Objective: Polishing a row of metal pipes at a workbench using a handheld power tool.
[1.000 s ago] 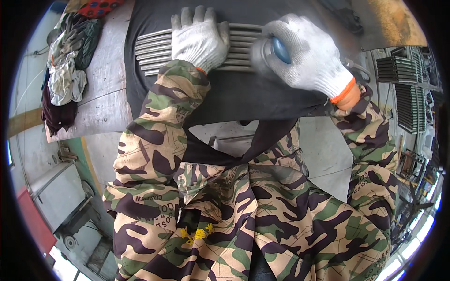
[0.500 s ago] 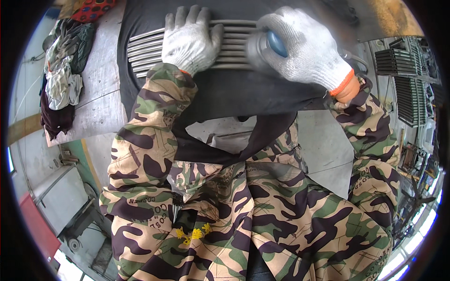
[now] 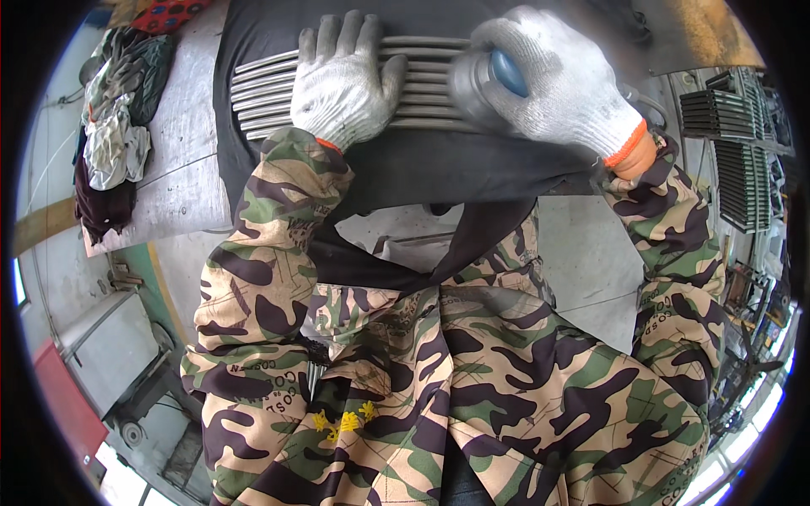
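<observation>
Several grey metal rods [image 3: 426,88] lie side by side in a flat row across a black cloth [image 3: 405,173]. My left hand [image 3: 342,84], in a white knit glove with grey fingers, rests flat on the row left of its middle, fingers spread. On the right, my gloved right hand [image 3: 561,80] is wrapped over the top of a palm sander [image 3: 508,74] with a blue cap and a round grey body. Motion smears the sander's lower edge, which is over the rods. The rods' right ends are hidden under the sander and the hand.
Gloves and rags [image 3: 118,143] hang at the left edge of the worktable [image 3: 181,160]. A hose [image 3: 645,105] curves behind my right wrist. Stacked dark metal frames [image 3: 738,160] stand at the far right. A wheeled white cabinet [image 3: 118,354] is at the lower left.
The palm sander and my right hand have shifted slightly right along the rods. My left hand stays flat on the rods in nearly the same place.
</observation>
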The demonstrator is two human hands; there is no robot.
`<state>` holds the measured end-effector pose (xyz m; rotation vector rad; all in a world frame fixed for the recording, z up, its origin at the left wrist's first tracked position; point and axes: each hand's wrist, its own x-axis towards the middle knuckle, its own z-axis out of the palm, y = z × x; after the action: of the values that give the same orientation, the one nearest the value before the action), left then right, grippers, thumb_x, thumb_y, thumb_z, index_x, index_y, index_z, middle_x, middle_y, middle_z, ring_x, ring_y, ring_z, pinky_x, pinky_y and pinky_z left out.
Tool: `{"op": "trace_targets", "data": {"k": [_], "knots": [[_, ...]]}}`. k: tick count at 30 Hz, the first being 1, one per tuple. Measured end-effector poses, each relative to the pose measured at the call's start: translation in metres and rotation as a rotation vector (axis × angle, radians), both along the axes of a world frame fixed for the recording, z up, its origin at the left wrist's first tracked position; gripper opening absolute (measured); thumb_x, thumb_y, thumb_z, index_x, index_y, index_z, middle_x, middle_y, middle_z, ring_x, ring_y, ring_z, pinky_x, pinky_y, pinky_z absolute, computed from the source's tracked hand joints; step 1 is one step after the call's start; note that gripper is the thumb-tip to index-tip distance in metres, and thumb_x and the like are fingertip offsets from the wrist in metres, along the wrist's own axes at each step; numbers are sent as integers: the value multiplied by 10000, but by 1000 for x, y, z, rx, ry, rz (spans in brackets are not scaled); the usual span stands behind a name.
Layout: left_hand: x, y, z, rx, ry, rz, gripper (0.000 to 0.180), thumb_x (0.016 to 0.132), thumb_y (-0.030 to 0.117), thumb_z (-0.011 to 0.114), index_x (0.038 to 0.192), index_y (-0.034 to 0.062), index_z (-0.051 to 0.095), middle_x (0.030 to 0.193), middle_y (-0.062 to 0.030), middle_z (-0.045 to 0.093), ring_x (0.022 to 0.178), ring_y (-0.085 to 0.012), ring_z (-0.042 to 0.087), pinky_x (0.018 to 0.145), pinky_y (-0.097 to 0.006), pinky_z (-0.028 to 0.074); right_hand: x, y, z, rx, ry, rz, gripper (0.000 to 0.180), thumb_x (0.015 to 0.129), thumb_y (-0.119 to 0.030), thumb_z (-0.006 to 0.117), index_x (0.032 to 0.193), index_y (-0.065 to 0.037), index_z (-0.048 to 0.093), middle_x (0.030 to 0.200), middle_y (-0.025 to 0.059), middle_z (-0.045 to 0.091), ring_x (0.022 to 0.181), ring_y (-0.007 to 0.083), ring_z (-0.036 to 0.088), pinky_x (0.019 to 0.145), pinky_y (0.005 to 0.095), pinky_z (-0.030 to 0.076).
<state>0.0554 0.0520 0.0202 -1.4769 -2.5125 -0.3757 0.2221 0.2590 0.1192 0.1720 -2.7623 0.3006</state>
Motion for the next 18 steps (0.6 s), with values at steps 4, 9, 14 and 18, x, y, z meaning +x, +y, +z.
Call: {"op": "trace_targets", "data": {"k": [4, 9, 14, 18], "knots": [[-15, -2, 0, 21, 145, -1, 605, 1041, 412, 558, 1470, -14, 583, 1515, -246, 589, 1392, -431, 517, 1213, -553, 349, 4, -5, -8, 96, 32, 15, 325, 847, -226, 814, 1153, -160, 725, 1055, 72, 711, 1001, 317, 723, 855, 409, 604], [-16, 1, 5, -9, 131, 5, 605, 1046, 418, 549, 1459, -24, 580, 1495, -233, 592, 1375, -415, 519, 1200, -549, 358, -3, -6, 8, 80, 32, 15, 327, 862, -253, 804, 1166, -161, 723, 1057, 75, 713, 1006, 320, 721, 863, 420, 603], [2, -19, 15, -31, 50, 49, 628, 1055, 416, 541, 1507, -20, 538, 1522, -254, 565, 1421, -435, 481, 1226, -574, 328, -15, -1, 5, 69, 22, 0, 319, 836, -310, 799, 1065, -95, 744, 948, 159, 697, 886, 387, 701, 788, 477, 590], [19, -20, 12, -61, -32, 13, 665, 1066, 428, 532, 1555, -20, 494, 1595, -269, 505, 1509, -462, 411, 1288, -609, 248, -10, 7, 10, 56, -2, -24, 333, 840, -329, 796, 1072, -97, 740, 960, 163, 695, 895, 391, 699, 799, 482, 590]]}}
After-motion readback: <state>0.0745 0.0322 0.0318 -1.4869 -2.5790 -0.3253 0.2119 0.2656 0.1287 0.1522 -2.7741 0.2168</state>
